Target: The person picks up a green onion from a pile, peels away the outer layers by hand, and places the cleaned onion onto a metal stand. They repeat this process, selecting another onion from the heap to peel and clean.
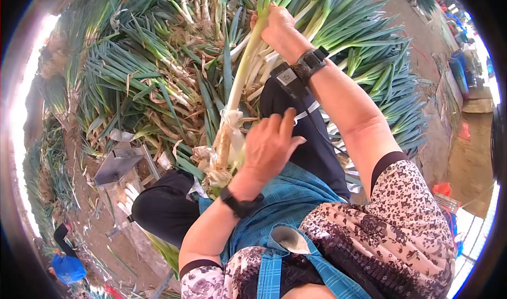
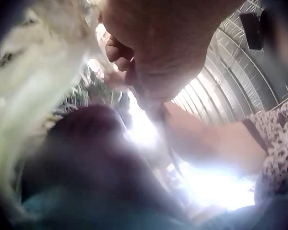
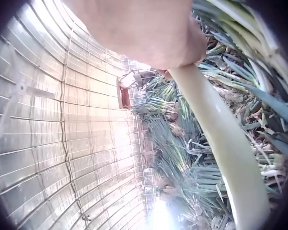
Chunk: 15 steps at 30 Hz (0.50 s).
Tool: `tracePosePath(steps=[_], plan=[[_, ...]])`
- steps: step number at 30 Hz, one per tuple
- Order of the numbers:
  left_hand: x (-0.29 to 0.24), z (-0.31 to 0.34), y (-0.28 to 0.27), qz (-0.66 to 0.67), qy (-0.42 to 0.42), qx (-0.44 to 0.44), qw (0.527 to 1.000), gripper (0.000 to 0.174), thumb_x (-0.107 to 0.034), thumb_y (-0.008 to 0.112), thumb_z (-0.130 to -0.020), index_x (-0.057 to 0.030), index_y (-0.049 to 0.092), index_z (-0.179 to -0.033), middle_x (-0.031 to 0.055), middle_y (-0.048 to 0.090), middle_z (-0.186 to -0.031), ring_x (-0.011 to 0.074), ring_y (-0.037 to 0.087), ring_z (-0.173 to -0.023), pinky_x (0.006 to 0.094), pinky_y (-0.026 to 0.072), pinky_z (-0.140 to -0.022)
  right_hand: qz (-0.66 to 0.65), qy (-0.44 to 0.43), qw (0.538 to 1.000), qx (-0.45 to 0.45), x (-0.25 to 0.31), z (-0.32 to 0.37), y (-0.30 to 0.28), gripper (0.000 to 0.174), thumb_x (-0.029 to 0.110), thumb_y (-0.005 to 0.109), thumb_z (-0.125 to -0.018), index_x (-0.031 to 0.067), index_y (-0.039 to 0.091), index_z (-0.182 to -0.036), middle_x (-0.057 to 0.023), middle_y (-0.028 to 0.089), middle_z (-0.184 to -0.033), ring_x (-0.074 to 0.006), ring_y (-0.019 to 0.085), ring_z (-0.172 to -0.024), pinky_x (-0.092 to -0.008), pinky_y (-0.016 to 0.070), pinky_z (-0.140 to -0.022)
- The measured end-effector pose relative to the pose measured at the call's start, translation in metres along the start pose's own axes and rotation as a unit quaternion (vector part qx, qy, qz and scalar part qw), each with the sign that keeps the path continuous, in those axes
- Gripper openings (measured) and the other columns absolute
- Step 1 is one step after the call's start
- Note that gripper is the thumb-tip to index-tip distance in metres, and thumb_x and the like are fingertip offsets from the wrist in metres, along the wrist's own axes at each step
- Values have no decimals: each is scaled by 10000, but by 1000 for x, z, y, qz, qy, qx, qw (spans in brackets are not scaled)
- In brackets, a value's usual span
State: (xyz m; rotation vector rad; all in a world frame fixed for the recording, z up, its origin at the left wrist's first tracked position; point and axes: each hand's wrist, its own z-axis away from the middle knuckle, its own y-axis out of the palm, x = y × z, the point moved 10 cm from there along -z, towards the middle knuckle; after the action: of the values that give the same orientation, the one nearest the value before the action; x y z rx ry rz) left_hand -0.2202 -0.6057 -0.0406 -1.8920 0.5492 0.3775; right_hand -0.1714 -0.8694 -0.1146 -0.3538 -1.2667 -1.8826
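Heaped green-topped stalks (image 1: 375, 67) surround my work position; right arm extended.
My right hand (image 1: 280, 27) grips the long stalk (image 1: 243, 80) below its leaves; my left hand (image 1: 268, 147), fingers uncurled, is near its root end. Left wrist view: blurred.

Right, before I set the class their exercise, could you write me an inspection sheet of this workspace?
Surface: brown ground, littered with plant scraps at the left.
Job's things: one long pale stalk, roots at its lower end; green-leaved bunches heaped at the right, more stalks piled at the left.
Clutter: dry, tangled leaves among the left pile; a grey metal piece near the left knee.
Hands: right hand grips the stalk below its leaves; left hand is open beside the lower part, contact unclear.
Cables: a thin dark one leads from the right wrist's device.
Surroundings: curved ribbed roof, fan, another person in blue.
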Motion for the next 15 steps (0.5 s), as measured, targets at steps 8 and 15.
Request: tracePosePath(steps=[8,15], plan=[[52,44,59,104,-56,34,992,147,-142,660,-804,-38,557,-796,150,571,-731,355,584,-674,436,473,-555,-40,8,999,24,8,7,11,266,245,408,-987,-9,464,-1044,-169,576,-822,-284,563,-667,-442,480,-602],[85,137,-21,225,-280,236,903,119,-81,616,-830,2,651,-751,154,623,-664,245,632,-655,346,495,-584,-22,24,995,90,-13,-4,28,299,257,389,-994,-22,470,-1067,-165,566,-865,-264,534,-691,-403,466,-602]])
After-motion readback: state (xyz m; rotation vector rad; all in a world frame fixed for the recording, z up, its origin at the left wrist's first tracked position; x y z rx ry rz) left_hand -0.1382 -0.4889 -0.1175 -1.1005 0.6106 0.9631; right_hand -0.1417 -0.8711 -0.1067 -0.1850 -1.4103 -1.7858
